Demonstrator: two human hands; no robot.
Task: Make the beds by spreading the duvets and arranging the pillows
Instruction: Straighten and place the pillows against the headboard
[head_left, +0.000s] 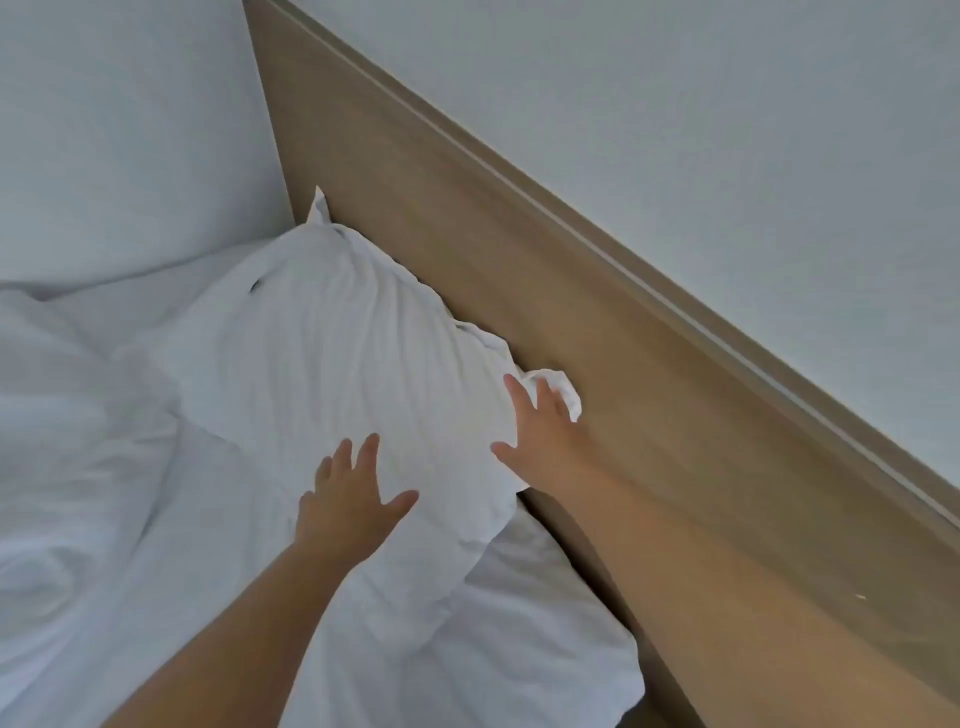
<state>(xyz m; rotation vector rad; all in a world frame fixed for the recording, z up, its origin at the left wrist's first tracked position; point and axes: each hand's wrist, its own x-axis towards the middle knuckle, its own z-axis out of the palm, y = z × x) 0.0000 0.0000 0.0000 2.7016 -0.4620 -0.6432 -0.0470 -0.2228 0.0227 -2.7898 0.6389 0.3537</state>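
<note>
White pillow (332, 364), left hand (348, 504) flat — right hand (545, 436) partly hidden.

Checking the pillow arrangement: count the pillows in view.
2: the upper pillow rests against the headboard under the left hand and right hand; the lower pillow lies flat beneath it. Others may be hidden under the duvet.

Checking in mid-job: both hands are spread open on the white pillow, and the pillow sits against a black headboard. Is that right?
Not quite. The headboard is light wood, not black, as the head view shows. The rest holds: the left hand and the right hand rest spread open on the white pillow, which sits against that headboard.
</note>
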